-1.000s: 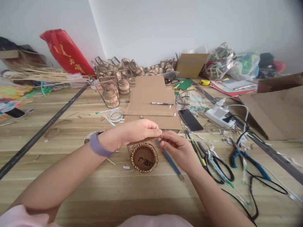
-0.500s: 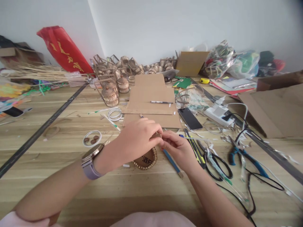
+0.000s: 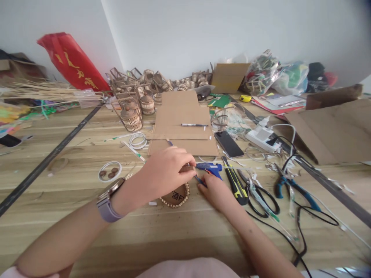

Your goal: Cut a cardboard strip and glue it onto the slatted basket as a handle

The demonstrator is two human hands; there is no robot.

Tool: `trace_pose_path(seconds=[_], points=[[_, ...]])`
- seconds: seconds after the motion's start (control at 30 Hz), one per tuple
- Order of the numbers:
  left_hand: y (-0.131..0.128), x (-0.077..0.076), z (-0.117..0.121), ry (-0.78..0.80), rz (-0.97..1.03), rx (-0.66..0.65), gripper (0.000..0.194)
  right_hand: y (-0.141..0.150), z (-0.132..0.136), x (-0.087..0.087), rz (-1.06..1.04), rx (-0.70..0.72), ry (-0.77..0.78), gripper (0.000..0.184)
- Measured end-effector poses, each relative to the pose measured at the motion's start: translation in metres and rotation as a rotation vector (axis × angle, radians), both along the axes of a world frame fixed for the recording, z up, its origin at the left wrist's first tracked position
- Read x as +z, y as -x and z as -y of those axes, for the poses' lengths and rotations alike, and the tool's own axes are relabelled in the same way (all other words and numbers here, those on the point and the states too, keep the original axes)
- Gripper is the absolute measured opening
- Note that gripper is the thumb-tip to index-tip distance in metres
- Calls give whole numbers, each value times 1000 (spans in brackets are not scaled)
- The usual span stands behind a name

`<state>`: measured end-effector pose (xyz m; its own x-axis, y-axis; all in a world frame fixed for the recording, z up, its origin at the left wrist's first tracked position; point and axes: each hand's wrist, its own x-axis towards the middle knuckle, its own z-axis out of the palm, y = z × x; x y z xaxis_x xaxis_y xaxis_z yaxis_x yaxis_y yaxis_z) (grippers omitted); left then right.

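Observation:
My left hand (image 3: 166, 170), wearing a watch (image 3: 111, 189), pinches a small brown piece (image 3: 188, 168) that its fingers partly cover. Below it on the table is a round shallow basket (image 3: 175, 196), rimmed with light beads or stick ends and with dark printed characters inside. Close on the right, my right hand (image 3: 216, 191) is closed around a slim blue stick (image 3: 200, 180), whose far part is hidden by the hand. A blue glue gun (image 3: 211, 168) lies just beyond the right fingers.
Right of my hands lie a yellow-black cutter (image 3: 236, 181), scissors (image 3: 265, 200), pliers (image 3: 298, 189) and a phone (image 3: 228, 144). Ahead are cardboard sheets (image 3: 182, 112) with a pen (image 3: 193, 125). At left, a white ring (image 3: 100, 170) surrounds brown beads; small lidded baskets (image 3: 131, 117) stand behind.
My right hand has left the brown piece, moved slightly down, and taken hold of the blue stick that lay on the table. My left hand keeps the brown piece. The view has shifted slightly.

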<state>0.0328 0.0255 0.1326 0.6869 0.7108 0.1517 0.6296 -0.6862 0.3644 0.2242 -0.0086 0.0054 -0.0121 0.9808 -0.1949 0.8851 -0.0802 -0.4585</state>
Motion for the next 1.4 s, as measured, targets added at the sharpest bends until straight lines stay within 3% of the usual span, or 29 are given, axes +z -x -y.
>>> trace_pose_path(seconds=[0.1, 0.23, 0.37, 0.83, 1.03, 1.4], points=[[-1, 1, -1, 12, -4, 1, 13, -12, -2, 10, -91, -14, -78, 7], [-3, 3, 0, 46, -29, 7, 14, -20, 4, 20, -572, -39, -273, 19], [-4, 4, 0, 88, -40, 5, 16, -12, 11, 17, -873, 35, -294, 22], [-5, -2, -2, 74, -99, -47, 16, 9, 12, 7, -767, 192, -420, 9], [-7, 1, -2, 101, -103, -26, 17, 9, 10, -3, -638, 216, -502, 12], [-7, 11, -2, 143, -136, 38, 17, 2, 4, -7, -652, 176, -489, 14]])
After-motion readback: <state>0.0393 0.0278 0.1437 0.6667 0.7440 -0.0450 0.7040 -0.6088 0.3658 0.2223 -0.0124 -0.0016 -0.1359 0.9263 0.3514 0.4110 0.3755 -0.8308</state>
